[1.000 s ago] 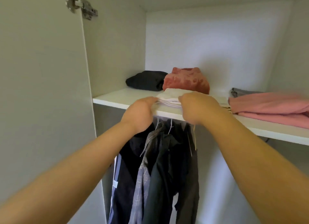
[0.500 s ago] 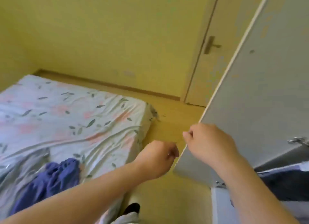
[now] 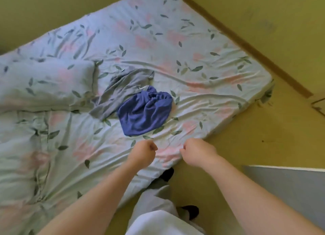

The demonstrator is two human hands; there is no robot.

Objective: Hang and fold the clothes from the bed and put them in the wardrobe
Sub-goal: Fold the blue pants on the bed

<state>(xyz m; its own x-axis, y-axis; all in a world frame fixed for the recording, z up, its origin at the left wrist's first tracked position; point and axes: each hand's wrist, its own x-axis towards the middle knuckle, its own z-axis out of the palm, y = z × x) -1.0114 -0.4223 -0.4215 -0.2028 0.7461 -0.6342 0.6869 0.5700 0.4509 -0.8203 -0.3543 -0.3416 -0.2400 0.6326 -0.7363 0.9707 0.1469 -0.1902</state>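
Observation:
A crumpled blue garment [image 3: 145,111] lies in the middle of the bed [image 3: 202,41], partly over a flat grey garment [image 3: 119,89]. Both hands hover over the bed's near edge, a short way in front of the blue garment. My left hand [image 3: 142,153] has its fingers curled into a loose fist and holds nothing. My right hand [image 3: 197,152] is likewise curled and empty. Neither hand touches the clothes.
The bed has a floral sheet and a pillow [image 3: 47,85] at the left. A yellow floor [image 3: 263,129] runs to the right of the bed. A white wardrobe door [image 3: 290,185] edge shows at the lower right. My legs and dark shoes [image 3: 167,175] stand by the bed corner.
A second ago both hands pressed a folded white garment on the wardrobe shelf. I have since turned to the bed, hands empty, and now look down on the blue and grey garments.

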